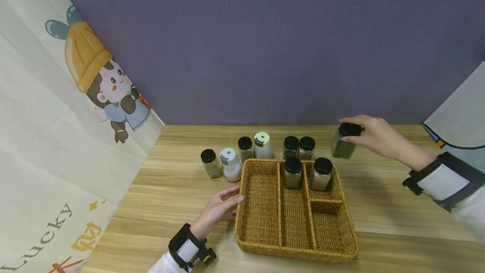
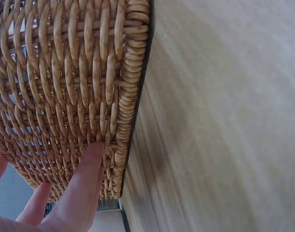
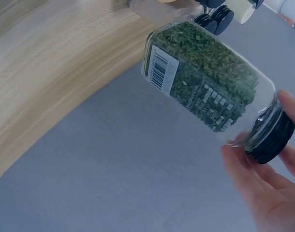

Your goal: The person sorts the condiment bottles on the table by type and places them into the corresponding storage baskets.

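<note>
My right hand (image 1: 373, 135) pinches the black lid of a clear spice jar (image 3: 205, 79) filled with green dried herb flakes. The jar hangs over the table at the back right, slightly tilted, its barcode label showing in the right wrist view. On the other side, my left hand (image 1: 217, 207) rests against the left wall of a woven basket (image 1: 259, 247), its fingers (image 2: 82, 186) fairly straight on the weave. Inside the divided basket stand two black-lidded jars, one (image 1: 292, 174) in the middle section and another (image 1: 321, 175) in the back right compartment.
Behind the basket stand two black-lidded jars (image 1: 291, 146) side by side. Toward its back left corner are a jar with a pale green lid (image 1: 262, 145), a white-lidded jar (image 1: 230, 165) and two black-lidded ones (image 1: 211, 164). A grey-blue panel (image 1: 265, 54) borders the table's far edge.
</note>
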Motion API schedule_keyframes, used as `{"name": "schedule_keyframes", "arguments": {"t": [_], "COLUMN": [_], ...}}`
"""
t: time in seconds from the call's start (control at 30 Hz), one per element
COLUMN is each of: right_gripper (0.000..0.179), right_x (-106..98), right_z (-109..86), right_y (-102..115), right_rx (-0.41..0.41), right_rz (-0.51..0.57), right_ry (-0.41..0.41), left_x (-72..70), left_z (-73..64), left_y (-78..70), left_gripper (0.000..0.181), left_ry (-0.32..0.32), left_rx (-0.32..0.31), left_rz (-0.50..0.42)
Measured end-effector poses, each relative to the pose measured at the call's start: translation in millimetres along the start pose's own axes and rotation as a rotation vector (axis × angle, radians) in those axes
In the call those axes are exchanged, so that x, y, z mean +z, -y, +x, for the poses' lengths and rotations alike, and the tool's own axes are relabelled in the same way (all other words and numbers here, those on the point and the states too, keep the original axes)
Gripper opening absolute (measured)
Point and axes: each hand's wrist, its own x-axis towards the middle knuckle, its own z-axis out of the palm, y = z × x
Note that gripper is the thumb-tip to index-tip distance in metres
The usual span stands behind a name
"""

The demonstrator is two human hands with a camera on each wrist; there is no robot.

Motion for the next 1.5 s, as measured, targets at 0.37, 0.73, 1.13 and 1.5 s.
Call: {"name": "schedule_keyframes", "arguments": {"t": [0.37,0.73,1.13,1.5], "right_gripper": [0.046,0.048,0.049,0.052], "right_x": [-6,-2,4,10], "right_z": [-14.3,-28.3,-37.0,-43.6], "right_y": [11,20,27,30], "right_rx": [-0.045,-0.115,-0.189,-0.299], "right_rz": [-0.072,-0.062,-0.056,-0.078], "right_ry": [-0.055,-0.087,-0.110,-0.191], "left_x": [-4.9,-6.0,-1.1,-0.8], "left_z": [5.7,6.4,0.9,1.0], "left_y": [8.4,7.3,0.6,0.1], "left_gripper": [0.073,0.074,0.069,0.065], "left_ry": [0.011,0.016,0.017,0.002], "left_rx": [0.007,-0.005,0.006,-0.011], "left_rz": [0.028,0.027,0.018,0.005]}}
